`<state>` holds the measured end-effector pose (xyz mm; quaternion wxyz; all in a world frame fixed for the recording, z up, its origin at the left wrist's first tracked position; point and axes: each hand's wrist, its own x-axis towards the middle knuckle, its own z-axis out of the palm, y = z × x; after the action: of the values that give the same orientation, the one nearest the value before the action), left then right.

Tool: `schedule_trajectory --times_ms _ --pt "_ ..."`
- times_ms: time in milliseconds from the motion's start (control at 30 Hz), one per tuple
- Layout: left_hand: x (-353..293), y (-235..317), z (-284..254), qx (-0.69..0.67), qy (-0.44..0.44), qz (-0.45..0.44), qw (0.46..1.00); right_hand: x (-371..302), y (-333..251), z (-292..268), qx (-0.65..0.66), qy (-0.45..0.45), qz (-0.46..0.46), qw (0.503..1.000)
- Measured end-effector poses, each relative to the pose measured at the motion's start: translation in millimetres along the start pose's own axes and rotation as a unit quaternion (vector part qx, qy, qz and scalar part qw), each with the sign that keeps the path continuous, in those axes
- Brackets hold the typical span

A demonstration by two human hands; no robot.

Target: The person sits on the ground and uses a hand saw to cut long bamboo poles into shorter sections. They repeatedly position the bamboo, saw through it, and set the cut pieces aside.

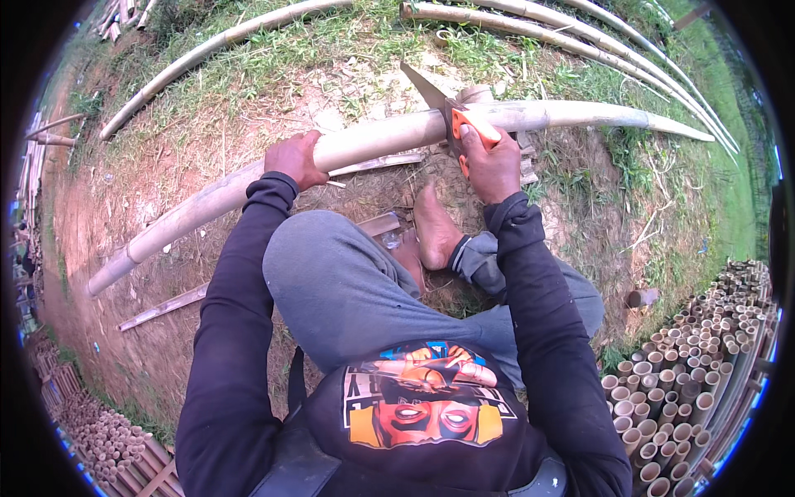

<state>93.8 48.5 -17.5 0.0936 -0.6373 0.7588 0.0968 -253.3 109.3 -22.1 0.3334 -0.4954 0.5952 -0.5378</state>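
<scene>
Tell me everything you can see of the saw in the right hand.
The saw has an orange and black handle and a narrow grey toothed blade that points up and away to the left. The right hand grips the handle. The blade lies across the pale bamboo pole, apparently cutting into it; the left hand holds the pole.

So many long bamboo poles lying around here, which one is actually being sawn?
The thick pale bamboo pole nearest the person: the left hand steadies it, and the right hand works an orange-handled saw across it. The other poles lie untouched behind.
</scene>
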Motion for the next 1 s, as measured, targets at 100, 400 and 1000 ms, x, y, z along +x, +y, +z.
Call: schedule_trajectory --times_ms 100,400,1000 --pt "-1.5 -0.2 -0.9 0.009 0.004 0.008 1.000 -54.5 -6.6 -31.5 -0.008 -0.003 0.000 1.000" --pt "6.9 -4.8 12.0 0.008 0.009 0.023 1.000 -121.3 -41.2 -65.0 -0.074 0.028 0.043 0.996" --pt "4.3 -1.9 8.7 0.008 0.006 0.012 1.000 -57.5 7.5 -28.6 -0.014 0.001 0.065 0.998"
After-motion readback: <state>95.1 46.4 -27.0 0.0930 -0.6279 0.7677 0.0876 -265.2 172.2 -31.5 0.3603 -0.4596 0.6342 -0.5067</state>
